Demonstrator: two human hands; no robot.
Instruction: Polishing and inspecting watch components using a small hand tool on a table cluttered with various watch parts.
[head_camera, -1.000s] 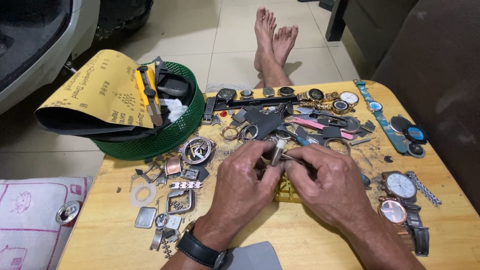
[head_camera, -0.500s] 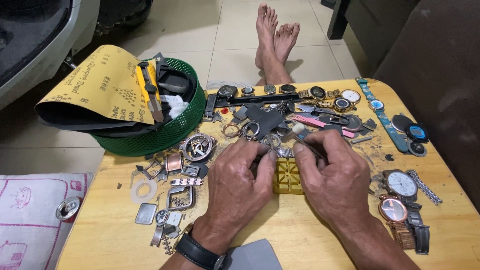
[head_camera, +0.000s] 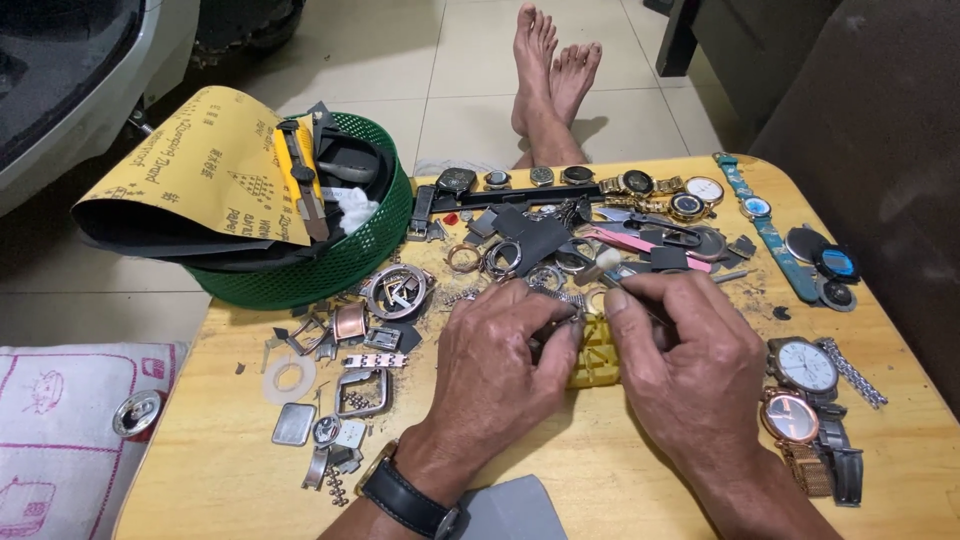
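Both my hands meet over the middle of a small wooden table. My left hand, with a black watch on its wrist, pinches a small metal watch part at its fingertips. My right hand grips a thin tool with a white tip, pointed at that part. Under the fingers lies a yellow ridged block, partly hidden. Loose watch cases, rings and bracelet links are scattered to the left of my hands.
A green mesh basket with yellow sandpaper sheets stands at the back left. A row of watches lines the far edge; two more watches lie at the right. My bare feet rest on the tiled floor beyond. A pillow sits left.
My hands have dropped from a raised position down toward the yellow block on the table, the fingertips still together on the small part.
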